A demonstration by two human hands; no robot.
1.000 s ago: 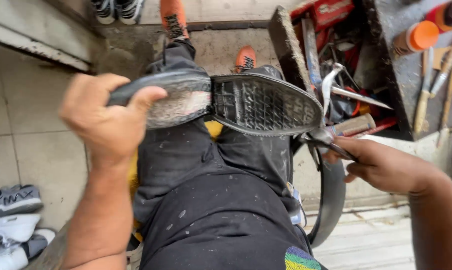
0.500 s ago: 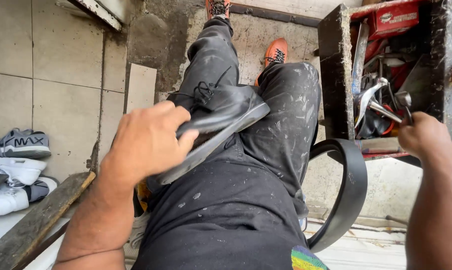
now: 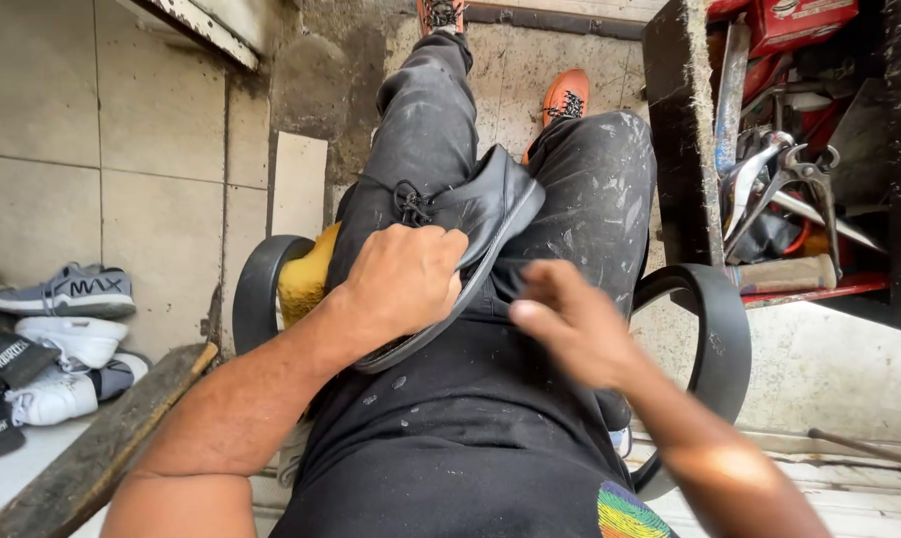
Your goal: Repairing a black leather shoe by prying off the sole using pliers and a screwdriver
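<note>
Back from the toolbox, your right hand now hovers empty and blurred, fingers loosely curled, beside the black shoe that your left hand grips against your lap, so the shoe is steadied for handling.

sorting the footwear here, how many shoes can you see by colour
black lace-up shoe under the left hand: 1
orange shoes on the feet: 2
grey sneaker: 1
white sneakers: 2
black footwear at the left edge, partly cut off: 2
total: 8
</note>
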